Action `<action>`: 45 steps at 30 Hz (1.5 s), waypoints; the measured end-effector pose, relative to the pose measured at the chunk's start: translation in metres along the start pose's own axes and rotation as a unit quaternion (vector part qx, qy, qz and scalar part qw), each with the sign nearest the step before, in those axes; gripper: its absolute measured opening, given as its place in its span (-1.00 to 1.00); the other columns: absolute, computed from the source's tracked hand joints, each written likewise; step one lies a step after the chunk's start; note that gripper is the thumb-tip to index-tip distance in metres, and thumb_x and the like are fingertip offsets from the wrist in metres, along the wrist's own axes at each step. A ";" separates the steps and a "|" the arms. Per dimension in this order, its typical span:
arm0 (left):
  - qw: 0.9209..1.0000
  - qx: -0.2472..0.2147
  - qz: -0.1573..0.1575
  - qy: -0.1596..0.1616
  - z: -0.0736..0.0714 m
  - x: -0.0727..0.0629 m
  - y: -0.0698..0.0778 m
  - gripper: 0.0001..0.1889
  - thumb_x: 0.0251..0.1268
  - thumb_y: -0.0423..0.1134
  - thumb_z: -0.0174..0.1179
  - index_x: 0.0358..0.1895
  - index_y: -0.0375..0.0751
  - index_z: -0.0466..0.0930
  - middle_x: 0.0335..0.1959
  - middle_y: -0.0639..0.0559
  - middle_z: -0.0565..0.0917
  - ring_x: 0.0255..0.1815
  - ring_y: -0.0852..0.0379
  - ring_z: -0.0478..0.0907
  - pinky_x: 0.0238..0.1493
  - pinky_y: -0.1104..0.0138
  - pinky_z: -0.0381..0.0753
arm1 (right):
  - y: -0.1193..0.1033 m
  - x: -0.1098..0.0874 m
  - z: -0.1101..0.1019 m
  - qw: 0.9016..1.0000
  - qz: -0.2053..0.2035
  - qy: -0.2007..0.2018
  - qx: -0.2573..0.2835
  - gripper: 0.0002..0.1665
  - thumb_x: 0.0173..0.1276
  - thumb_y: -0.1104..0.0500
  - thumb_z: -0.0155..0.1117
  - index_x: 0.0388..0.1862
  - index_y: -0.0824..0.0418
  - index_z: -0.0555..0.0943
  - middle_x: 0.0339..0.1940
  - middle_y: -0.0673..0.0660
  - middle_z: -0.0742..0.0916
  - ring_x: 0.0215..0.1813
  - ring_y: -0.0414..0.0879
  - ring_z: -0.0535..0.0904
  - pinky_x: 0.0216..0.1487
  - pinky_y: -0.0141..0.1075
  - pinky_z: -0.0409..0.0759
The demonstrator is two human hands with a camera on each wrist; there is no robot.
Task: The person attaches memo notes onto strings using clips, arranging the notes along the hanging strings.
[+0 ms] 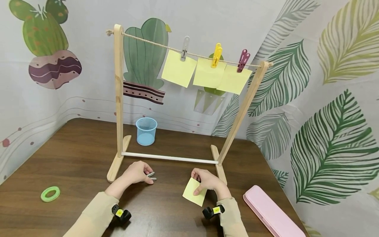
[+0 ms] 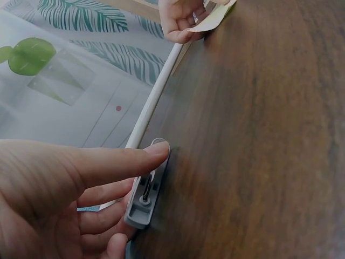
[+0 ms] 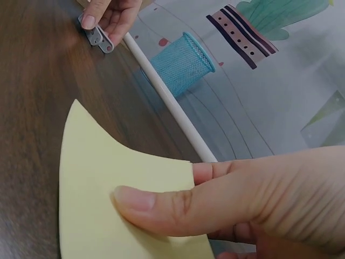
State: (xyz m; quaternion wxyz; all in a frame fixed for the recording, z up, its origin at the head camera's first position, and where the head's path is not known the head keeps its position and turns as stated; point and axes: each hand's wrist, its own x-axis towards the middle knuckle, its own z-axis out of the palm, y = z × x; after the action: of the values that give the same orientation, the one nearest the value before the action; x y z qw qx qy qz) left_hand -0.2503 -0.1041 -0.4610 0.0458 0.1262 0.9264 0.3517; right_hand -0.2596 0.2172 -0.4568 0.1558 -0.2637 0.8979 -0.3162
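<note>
My left hand pinches a grey clothespin between thumb and fingers, low over the table in front of the rack. In my right hand is a yellow sticky note, gripped with the thumb on its face and the fingers behind; the paper bends a little. The two hands are apart. Above them a rope runs across the wooden rack. Three yellow notes hang from it, under a grey clothespin, a yellow clothespin and a purple clothespin.
A blue mesh cup stands behind the rack's white bottom bar. To the left lies a green ring. A pink case lies at the right edge of the brown table. A patterned cloth hangs behind.
</note>
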 end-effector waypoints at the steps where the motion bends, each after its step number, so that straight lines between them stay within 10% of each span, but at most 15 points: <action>1: 1.000 0.000 -0.001 0.000 0.000 0.000 0.000 -0.65 -0.33 -0.23 0.62 -0.35 -0.18 0.74 -0.47 0.14 0.68 -0.41 0.26 0.52 -0.29 0.28 0.51 | 0.000 0.000 0.000 1.000 0.004 -0.001 0.003 -0.32 -0.32 0.39 0.68 -0.19 0.25 0.49 -0.38 0.00 0.55 -0.31 -0.18 0.43 -0.28 -0.44 0.42; 22: 1.000 0.000 -0.023 0.006 0.003 0.001 0.003 -0.65 -0.35 -0.21 0.62 -0.35 -0.16 0.74 -0.46 0.13 0.68 -0.40 0.24 0.52 -0.30 0.29 0.50 | 0.000 -0.001 -0.003 1.000 -0.004 0.005 -0.011 -0.63 -0.28 0.28 0.69 -0.51 0.23 0.63 -0.57 0.00 0.73 -0.53 -0.34 0.41 -0.47 -0.49 0.40; 45: 0.997 0.001 -0.080 0.016 0.007 -0.001 0.007 -0.62 -0.37 -0.13 0.65 -0.38 -0.09 0.71 -0.48 0.16 0.63 -0.42 0.20 0.50 -0.41 0.31 0.43 | 0.002 -0.003 -0.006 0.998 0.029 -0.036 0.039 -0.74 0.04 0.23 0.53 -0.38 0.30 0.62 -0.53 -0.10 0.62 -0.47 -0.29 0.42 -0.39 -0.45 0.40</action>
State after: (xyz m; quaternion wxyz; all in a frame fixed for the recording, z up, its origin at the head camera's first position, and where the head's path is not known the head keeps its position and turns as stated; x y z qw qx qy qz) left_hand -0.2465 -0.0953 -0.4617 0.0587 0.0463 0.9346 0.3478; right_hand -0.2606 0.2233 -0.4532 0.2074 -0.2427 0.8857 -0.3371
